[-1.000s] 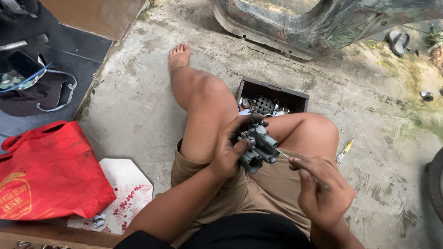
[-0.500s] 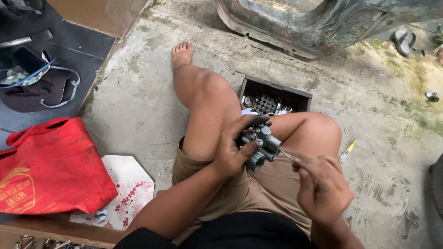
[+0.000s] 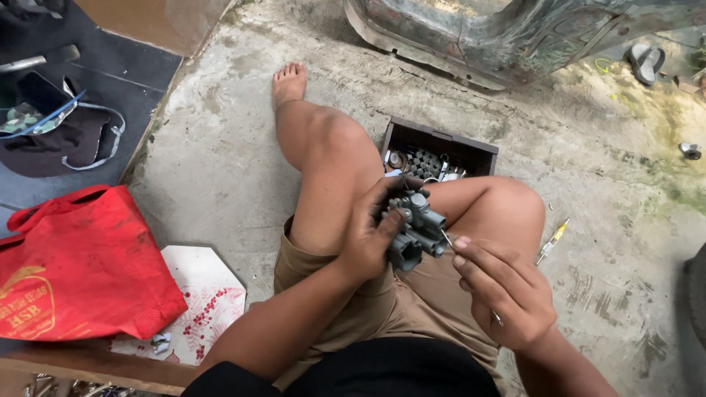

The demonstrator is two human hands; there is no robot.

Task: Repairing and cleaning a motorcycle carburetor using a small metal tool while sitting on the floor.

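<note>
probe meets carburetor over my lap

my left hand (image 3: 368,239) grips the one grey carburetor (image 3: 413,226) above my lap, between the knees. my right hand (image 3: 507,290) pinches one thin probe (image 3: 446,238), its tip touching the carburetor's right side; the shaft slants near-right to far-left. one box (image 3: 440,143) lies far, one screwdriver (image 3: 551,241) right.

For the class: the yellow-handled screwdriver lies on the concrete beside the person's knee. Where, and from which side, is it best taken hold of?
Probably by the yellow handle, its thickest part, coming from above: the screwdriver lies flat on the concrete floor, open on all sides. The right hand is nearest.
</note>
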